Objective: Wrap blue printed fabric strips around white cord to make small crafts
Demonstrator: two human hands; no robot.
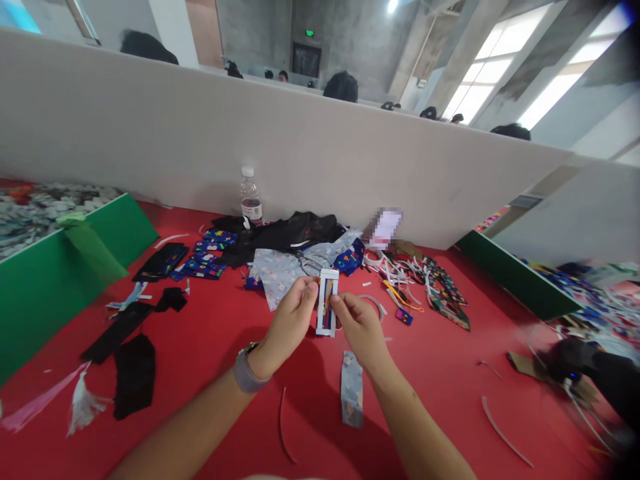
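Between my two hands, a small upright rectangular piece with white edges [328, 274] shows blue and brown strips in its middle. My left hand [296, 308] pinches its left side with thumb and fingers, and my right hand [358, 323] grips its right side. The fingers behind the piece are mostly hidden. Below it on the red table lies a grey-blue patterned fabric strip [352, 393]. Just beyond my hands, a pair of scissors [311, 263] rests on light grey patterned cloth [273, 270].
Green-sided bins of scraps stand left [120, 230] and right [520, 277]. Black fabric pieces [135, 377] and tassels [84, 408] lie at left. A bottle [251, 200], a pixelated phone-like object [386, 228] and white strips [395, 272] sit toward the grey partition [300, 140].
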